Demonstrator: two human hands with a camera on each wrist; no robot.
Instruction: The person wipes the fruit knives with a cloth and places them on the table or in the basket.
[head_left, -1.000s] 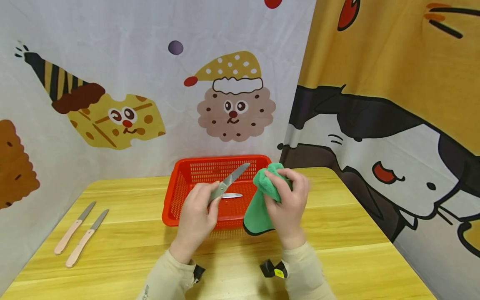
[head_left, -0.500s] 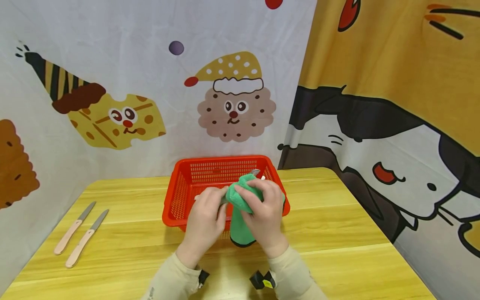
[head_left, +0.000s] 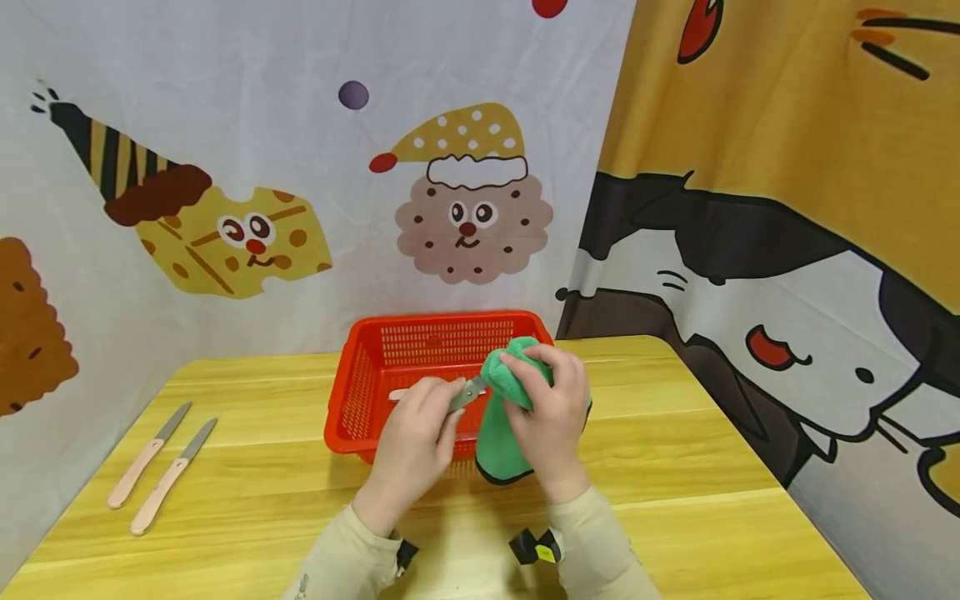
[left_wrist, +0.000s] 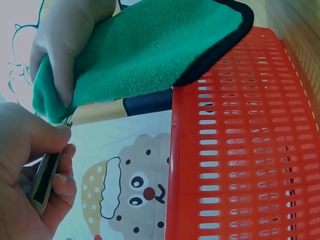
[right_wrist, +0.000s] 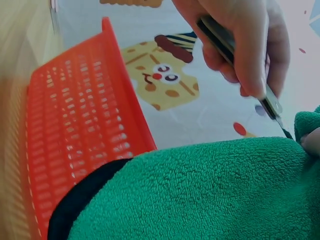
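Observation:
In the head view my left hand (head_left: 412, 442) grips the grey-green handle of a knife (head_left: 467, 394), above the front of a red basket (head_left: 345, 437). The green cloth (head_left: 498, 442) with a black border is bunched in my right hand (head_left: 551, 412), its fingers folding it round the knife's blade. Most of the blade is hidden in the cloth; only a short bit by the handle shows. The cloth's loose end hangs down over the basket's front right. Inside the basket lies another knife (head_left: 397, 394), mostly covered by my hands.
Two knives (head_left: 138, 475) with pale pink handles lie side by side at the left of the wooden table (head_left: 262, 500). Behind the table hangs a white printed curtain (head_left: 285, 100), with a yellow one (head_left: 787, 100) to the right.
A second ago the blade was bare and the cloth apart from it. The right hand moved left and wrapped the cloth over the blade, then slid slightly back right, uncovering the blade's base.

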